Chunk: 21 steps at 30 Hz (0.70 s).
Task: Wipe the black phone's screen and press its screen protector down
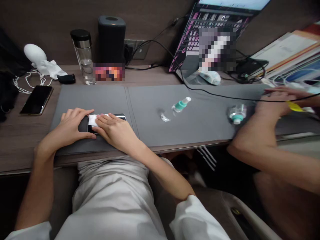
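On the grey desk mat [155,133] in front of me lies a shiny dark phone [121,116], mostly hidden under my hands. My left hand [71,126] holds its left end, index finger along the far edge and thumb along the near edge. A folded white tissue [92,120] rests on the phone's surface. My right hand [113,129] presses the tissue down against the phone with its fingers laid over it. To the right, a small clear spray bottle [180,105] with a green collar lies on its side, and its clear cap [165,116] is beside it.
Another person's arm [260,140] leans on the desk at right, near a second green-collared bottle [237,114]. Behind stand a glass water bottle [87,68], black speaker [111,40] and laptop [207,23]. A black cable [215,91] crosses the mat. Another phone [37,100] lies left.
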Motion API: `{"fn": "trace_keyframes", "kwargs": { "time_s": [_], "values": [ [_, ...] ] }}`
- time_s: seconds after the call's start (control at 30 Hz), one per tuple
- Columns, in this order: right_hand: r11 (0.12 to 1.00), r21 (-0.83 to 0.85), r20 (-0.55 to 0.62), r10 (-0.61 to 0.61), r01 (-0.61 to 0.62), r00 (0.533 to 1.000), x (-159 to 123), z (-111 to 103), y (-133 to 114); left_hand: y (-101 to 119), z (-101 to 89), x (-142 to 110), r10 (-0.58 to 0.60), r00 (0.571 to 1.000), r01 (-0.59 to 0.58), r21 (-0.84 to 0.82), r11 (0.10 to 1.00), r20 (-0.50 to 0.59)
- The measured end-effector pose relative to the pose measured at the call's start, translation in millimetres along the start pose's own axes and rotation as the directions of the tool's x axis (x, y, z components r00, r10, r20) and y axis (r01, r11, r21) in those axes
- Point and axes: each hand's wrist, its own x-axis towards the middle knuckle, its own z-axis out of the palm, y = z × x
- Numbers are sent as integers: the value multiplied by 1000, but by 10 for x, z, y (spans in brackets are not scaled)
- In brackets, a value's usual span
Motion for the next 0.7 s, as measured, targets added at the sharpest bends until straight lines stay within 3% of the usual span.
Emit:
{"fn": "trace_keyframes", "kwargs": {
  "time_s": [0.17,0.33,0.53,0.7],
  "values": [
    [997,27,-57,78,-76,995,-188,-79,229,61,-35,-1,19,998,-20,11,1000,55],
    [992,43,-102,119,-115,988,-366,-128,382,76,-35,-9,23,999,-24,4,1000,38],
    [990,-24,-203,129,-136,971,-506,-126,352,128,-60,-32,18,997,-16,-23,1000,78],
    [980,-136,-205,115,-144,972,-610,-140,222,163,-60,-48,19,996,-18,-24,1000,82]
  ]
}}
